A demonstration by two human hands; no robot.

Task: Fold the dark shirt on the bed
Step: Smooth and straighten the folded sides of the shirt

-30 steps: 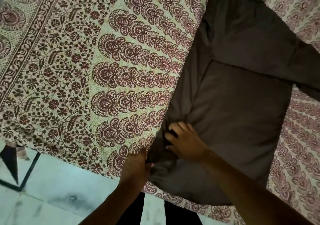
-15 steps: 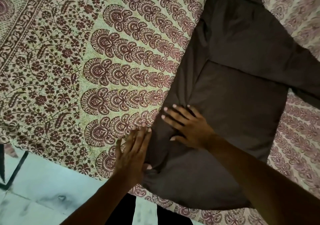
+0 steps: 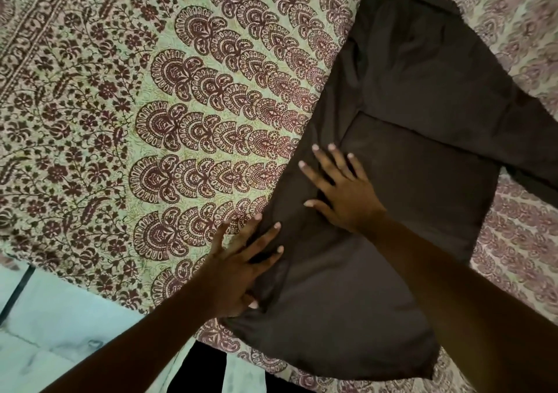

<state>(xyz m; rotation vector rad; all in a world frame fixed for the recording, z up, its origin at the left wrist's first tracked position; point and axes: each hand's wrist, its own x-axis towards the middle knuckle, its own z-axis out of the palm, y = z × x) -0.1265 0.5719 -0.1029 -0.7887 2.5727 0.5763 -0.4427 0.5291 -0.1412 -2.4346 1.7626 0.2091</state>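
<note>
Head view: the dark shirt (image 3: 407, 211) lies flat on the patterned bedspread (image 3: 181, 120), directly beneath both hands. The left hand (image 3: 241, 268) rests palm down with fingers straight and spread. It lies across the shirt's left folded edge, with the outer fingers over the bedspread. The right hand (image 3: 341, 193) lies just beyond it, palm down, fingers straight and splayed, pressing the cloth and gripping nothing. Beyond the right fingertips a fold line crosses the shirt. To that hand's right a sleeve reaches the frame edge. Pale floor (image 3: 60, 317) shows beside the left forearm.
</note>
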